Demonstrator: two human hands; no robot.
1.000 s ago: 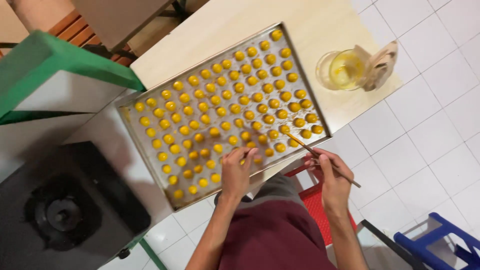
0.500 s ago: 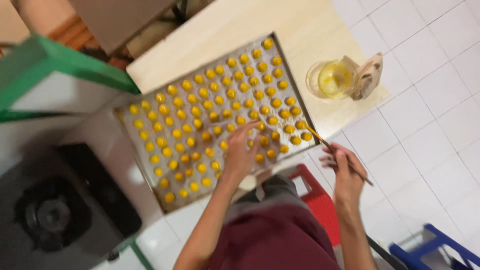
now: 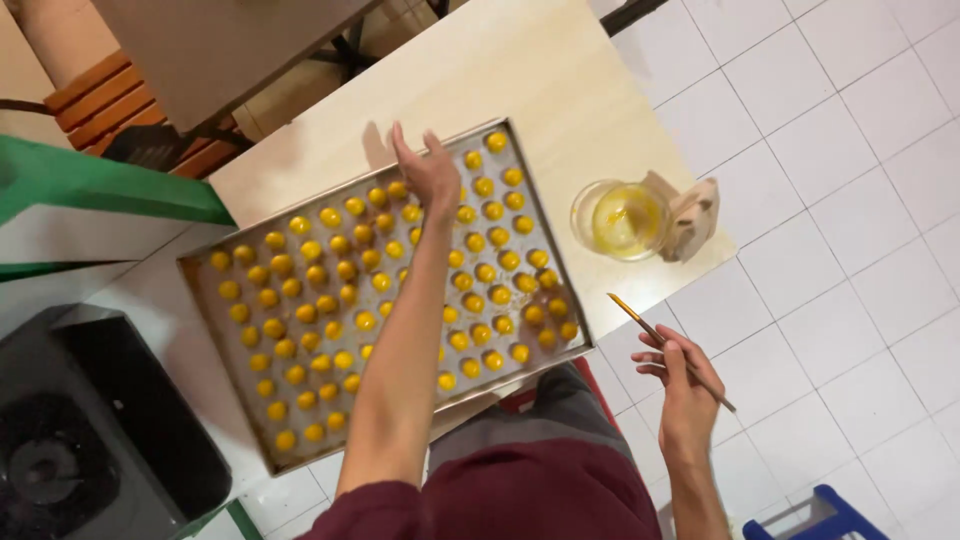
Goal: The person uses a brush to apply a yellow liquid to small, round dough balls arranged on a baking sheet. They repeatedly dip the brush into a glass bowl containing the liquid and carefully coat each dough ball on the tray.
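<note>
A metal baking tray point(image 3: 207, 310) full of several small round yellow pastries point(image 3: 320, 302) lies on a pale wooden table point(image 3: 520, 80). My left hand point(image 3: 428, 172) reaches across the tray to its far rim, fingers spread, holding nothing. My right hand point(image 3: 683, 378) hovers off the table's near right corner over the tiled floor, pinching a thin brush point(image 3: 668, 349) with a yellow tip. A glass bowl of yellow liquid point(image 3: 619, 219) stands right of the tray.
A small wooden object point(image 3: 693, 213) leans next to the bowl. A dark stove burner unit point(image 3: 70, 440) sits at lower left, beside a green surface point(image 3: 90, 185). A blue stool point(image 3: 815, 515) and a red stool point(image 3: 520, 398) stand on the white tiles.
My left hand has moved from the tray's near edge across to its far rim. My right hand with the brush has pulled back from the tray, out over the floor.
</note>
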